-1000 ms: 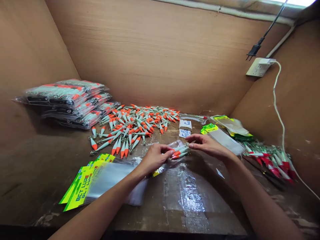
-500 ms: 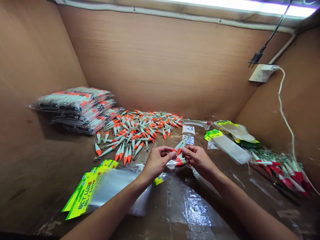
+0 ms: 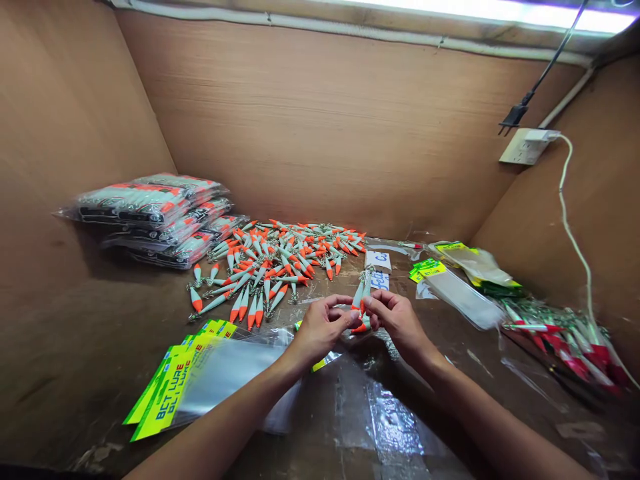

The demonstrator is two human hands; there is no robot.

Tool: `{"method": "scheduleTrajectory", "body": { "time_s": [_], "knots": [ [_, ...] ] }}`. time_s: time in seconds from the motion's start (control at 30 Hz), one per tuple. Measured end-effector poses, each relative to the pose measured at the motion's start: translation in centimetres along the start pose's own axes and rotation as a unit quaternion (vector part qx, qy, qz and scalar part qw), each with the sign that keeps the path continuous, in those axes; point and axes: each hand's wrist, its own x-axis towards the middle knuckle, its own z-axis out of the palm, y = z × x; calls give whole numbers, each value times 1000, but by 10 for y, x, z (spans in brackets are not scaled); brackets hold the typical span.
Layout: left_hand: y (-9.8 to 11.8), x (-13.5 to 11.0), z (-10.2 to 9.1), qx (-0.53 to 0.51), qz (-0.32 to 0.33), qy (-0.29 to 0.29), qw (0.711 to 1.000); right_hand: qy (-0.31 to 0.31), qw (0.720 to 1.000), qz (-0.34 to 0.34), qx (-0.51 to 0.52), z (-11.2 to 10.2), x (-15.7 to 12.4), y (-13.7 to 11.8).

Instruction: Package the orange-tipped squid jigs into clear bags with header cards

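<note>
Two fishing lures (image 3: 359,293), pale with orange tips and metal hooks at the top, stand nearly upright between my hands. My left hand (image 3: 320,327) pinches the left one near its orange end. The thumb and fingers of my right hand (image 3: 400,323) are closed on the other, close beside it. Just beneath, another orange-tipped lure (image 3: 361,328) shows partly behind the fingers. A clear bag with a yellow-green strip (image 3: 325,362) lies under my left hand, mostly hidden. Farther back spreads a pile of loose lures (image 3: 280,257) of the same kind.
Yellow-headed clear bags (image 3: 225,377) fan out at front left. Stacked packs of lures (image 3: 155,217) stand at back left. On the right lie more bags (image 3: 463,293) and red-and-white lures (image 3: 575,347). A white cord (image 3: 567,213) hangs from the socket (image 3: 527,147).
The two lures have turned from a slant to nearly upright. Both hands have shifted slightly, and the yellow-green strip under my left hand shows more.
</note>
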Motion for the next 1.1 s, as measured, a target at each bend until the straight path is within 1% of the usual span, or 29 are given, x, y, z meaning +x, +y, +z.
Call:
{"method": "scheduleTrajectory", "body": {
  "time_s": [0.13, 0.37, 0.53, 0.73, 0.9, 1.1],
  "knots": [
    [1, -1, 1, 1, 12, -17, 1000, 1, 1000, -9, -22, 0, -1, -3],
    [-5, -1, 2, 11, 14, -7, 1000, -11, 1000, 4, -17, 0, 0, 0],
    [-6, -1, 2, 9, 12, -12, 1000, -18, 999, 14, -32, -1, 1, -2],
    [-5, -4, 3, 62, 32, 18, 997, -23, 998, 13, -56, -3, 1, -5],
    [-3, -5, 3, 101, 48, 28, 993, -33, 997, 8, -74, -6, 2, -4],
    [-4, -6, 3, 125, 71, 26, 989, -37, 999, 14, -35, -4, 0, -5]
  ]
}}
